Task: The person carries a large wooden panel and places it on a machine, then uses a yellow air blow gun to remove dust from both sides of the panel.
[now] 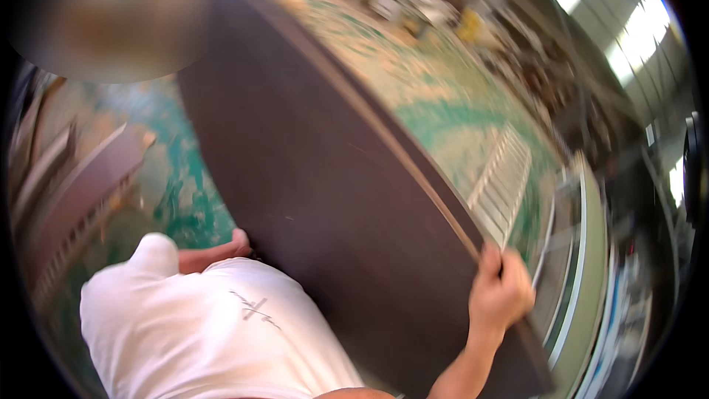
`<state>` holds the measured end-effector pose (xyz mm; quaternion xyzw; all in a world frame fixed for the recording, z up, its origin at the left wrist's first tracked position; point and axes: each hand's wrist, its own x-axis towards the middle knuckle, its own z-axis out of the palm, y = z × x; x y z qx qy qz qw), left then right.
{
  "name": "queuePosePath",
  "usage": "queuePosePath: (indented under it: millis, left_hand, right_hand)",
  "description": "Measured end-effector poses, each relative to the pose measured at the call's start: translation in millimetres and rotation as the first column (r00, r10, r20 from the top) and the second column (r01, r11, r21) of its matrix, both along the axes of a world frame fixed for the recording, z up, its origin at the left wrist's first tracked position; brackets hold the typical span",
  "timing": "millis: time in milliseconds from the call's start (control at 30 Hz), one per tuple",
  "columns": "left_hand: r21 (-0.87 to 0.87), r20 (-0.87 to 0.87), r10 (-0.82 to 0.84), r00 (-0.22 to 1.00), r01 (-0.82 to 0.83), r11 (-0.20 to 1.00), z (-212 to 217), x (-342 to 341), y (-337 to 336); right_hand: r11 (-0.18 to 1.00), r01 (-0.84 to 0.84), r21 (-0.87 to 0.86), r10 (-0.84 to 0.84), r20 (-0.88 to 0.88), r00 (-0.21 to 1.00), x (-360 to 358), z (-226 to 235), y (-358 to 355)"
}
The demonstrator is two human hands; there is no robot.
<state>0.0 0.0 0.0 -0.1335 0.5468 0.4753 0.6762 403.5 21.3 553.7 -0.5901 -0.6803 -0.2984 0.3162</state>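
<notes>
A large dark brown board stretches diagonally across the middle of the view, tilted, with a lighter edge strip along its upper right side. A second dark panel face shows just beyond that strip; whether it is a separate sheet I cannot tell. My right hand is closed over the upper right edge near the close end, its thumb on the near face. At the board's lower left edge, my left hand holds on beside my white shirt, most of its fingers hidden by the board. The far end runs up beside a blurred patch.
Dusty green floor shows on both sides. Long boards or beams lie at the left. A pale slatted rack stands beyond the board, and a long, light-edged machine or bench runs along the right.
</notes>
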Motion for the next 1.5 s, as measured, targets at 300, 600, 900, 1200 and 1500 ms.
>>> queuePosePath:
  millis: [300,600,900,1200,1500]
  left_hand:
    - [0.302,0.197,-0.266,0.944,0.2,0.932,173.2,248.7,255.1]
    - [0.372,0.134,-0.481,0.866,0.406,0.835,119.7,452.1,535.6]
    - [0.027,0.076,-0.769,0.634,0.77,0.638,86.2,670.3,652.9]
    - [-0.036,0.061,-0.848,0.527,0.85,0.526,118.5,839.7,769.6]
    - [-0.161,0.159,-0.889,0.429,0.9,0.405,25.8,972.6,867.0]
  right_hand:
    - [0.791,0.486,-0.371,-0.597,-0.293,0.747,369.6,-92.2,147.5]
    - [0.622,0.614,-0.486,-0.78,-0.317,0.539,591.6,-180.4,234.3]
    - [0.384,0.725,-0.572,-0.909,-0.371,0.189,770.5,-247.1,236.5]
    - [0.009,0.725,-0.688,-0.921,-0.288,-0.262,855.8,-403.1,250.7]
    - [-0.178,0.601,-0.779,-0.852,-0.183,-0.491,882.8,-529.9,292.1]
